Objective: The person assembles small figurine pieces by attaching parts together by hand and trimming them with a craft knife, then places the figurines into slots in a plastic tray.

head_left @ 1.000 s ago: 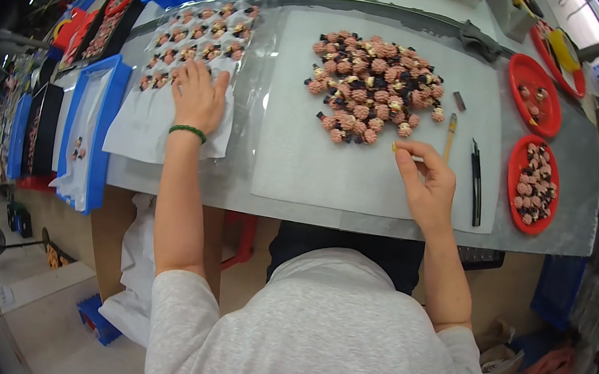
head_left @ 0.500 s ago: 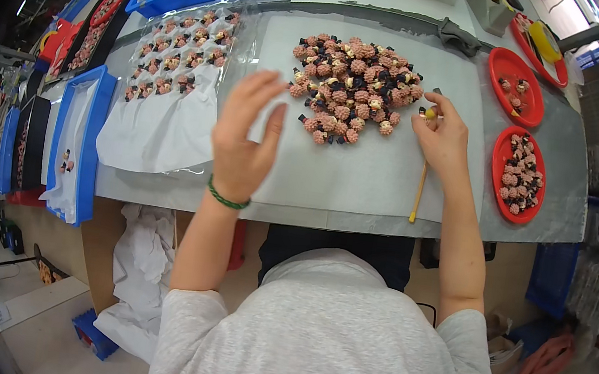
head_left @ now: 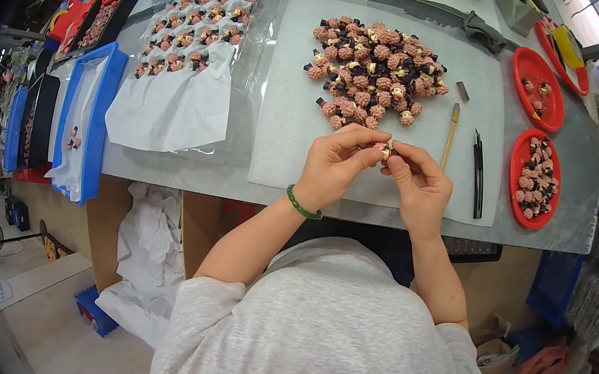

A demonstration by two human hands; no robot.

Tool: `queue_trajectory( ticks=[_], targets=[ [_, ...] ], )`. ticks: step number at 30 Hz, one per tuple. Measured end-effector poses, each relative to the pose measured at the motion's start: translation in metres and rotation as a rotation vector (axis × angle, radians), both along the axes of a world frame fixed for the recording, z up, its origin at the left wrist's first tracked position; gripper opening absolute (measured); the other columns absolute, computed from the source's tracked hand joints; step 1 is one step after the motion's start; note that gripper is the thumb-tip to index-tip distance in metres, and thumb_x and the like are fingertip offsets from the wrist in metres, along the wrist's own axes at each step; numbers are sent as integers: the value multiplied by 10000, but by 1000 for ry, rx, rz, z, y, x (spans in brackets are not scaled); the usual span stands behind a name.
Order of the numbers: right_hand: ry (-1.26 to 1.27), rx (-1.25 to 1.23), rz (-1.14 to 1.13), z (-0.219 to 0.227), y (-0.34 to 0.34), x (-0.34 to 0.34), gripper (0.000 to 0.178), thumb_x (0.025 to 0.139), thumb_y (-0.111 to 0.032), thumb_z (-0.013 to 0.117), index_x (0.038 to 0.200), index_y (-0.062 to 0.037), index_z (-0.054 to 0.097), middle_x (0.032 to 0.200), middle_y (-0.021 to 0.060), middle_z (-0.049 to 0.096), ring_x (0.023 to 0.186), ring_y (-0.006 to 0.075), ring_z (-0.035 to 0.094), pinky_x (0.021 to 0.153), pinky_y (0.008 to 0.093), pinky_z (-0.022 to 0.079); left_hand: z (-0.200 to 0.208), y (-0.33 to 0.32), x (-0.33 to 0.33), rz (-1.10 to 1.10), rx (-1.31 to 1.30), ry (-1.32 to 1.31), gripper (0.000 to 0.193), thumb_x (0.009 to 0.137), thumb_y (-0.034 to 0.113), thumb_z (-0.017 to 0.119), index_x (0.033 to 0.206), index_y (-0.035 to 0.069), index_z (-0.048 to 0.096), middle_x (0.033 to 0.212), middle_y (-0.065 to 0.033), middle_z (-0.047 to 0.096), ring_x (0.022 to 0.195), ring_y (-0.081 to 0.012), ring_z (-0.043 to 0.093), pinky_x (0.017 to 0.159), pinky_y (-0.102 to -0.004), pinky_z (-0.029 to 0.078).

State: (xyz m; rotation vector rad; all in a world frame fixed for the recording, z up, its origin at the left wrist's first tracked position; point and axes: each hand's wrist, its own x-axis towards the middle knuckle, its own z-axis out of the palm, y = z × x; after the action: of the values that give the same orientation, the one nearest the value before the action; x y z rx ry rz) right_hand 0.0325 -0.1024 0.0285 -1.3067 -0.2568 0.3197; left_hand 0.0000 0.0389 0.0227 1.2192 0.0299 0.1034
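Observation:
In front of a heap of small pink, knobbly figurines with dark hats [head_left: 375, 68], my two hands meet over a white sheet [head_left: 282, 147]. Between the fingertips is one small figurine [head_left: 386, 151], pink and cream with a dark part. My left hand [head_left: 333, 163], a green bracelet at its wrist, pinches it from the left. From the other side my right hand [head_left: 420, 186] grips it with thumb and forefinger. Fingers hide much of the figurine.
Right of the heap lie a thin wooden brush [head_left: 451, 135], a black pen [head_left: 478, 173] and a small grey block [head_left: 463, 91]. Farther right, red trays [head_left: 514, 177] hold figurines. To the left, figurines stand in rows on white paper [head_left: 165, 116], beside a blue tray [head_left: 102, 123].
My left hand has come from the heap's left side and closed on a figurine. My right hand has moved left and nearer from the heap's right side to meet it.

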Motion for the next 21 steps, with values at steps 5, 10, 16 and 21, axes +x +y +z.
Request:
queue_trajectory(
  ticks=[5,10,16,21],
  targets=[
    [-459,-194,-124,-3,4,-5,254,756,58,592,1005,38,545,960,106,537,857,146,557,731,233,487,-4,2,-1,-15,-222,69,302,788,-36,542,1089,-31,529,1080,-100,555,964,-150,531,840,-270,432],
    [-504,-201,-138,-11,4,-3,216,752,67,592,961,32,550,954,105,533,859,150,556,736,237,488,-2,1,-1,-16,-251,115,336,784,-40,538,1119,-33,510,1128,-113,535,1012,-153,512,881,-268,408],
    [-462,-169,-142,-15,5,-3,207,746,79,589,943,28,552,963,111,527,869,155,555,743,239,487,-7,1,-3,-44,-324,139,314,821,13,521,1131,-31,501,1131,-116,533,1027,-153,507,894,-272,402],
    [-483,-190,-132,-17,6,-4,211,740,82,594,939,27,552,965,110,526,874,155,553,747,242,487,-11,2,-2,-50,-335,166,300,834,26,510,1129,-30,497,1105,-122,544,1012,-164,520,887,-282,414]
  ],
)
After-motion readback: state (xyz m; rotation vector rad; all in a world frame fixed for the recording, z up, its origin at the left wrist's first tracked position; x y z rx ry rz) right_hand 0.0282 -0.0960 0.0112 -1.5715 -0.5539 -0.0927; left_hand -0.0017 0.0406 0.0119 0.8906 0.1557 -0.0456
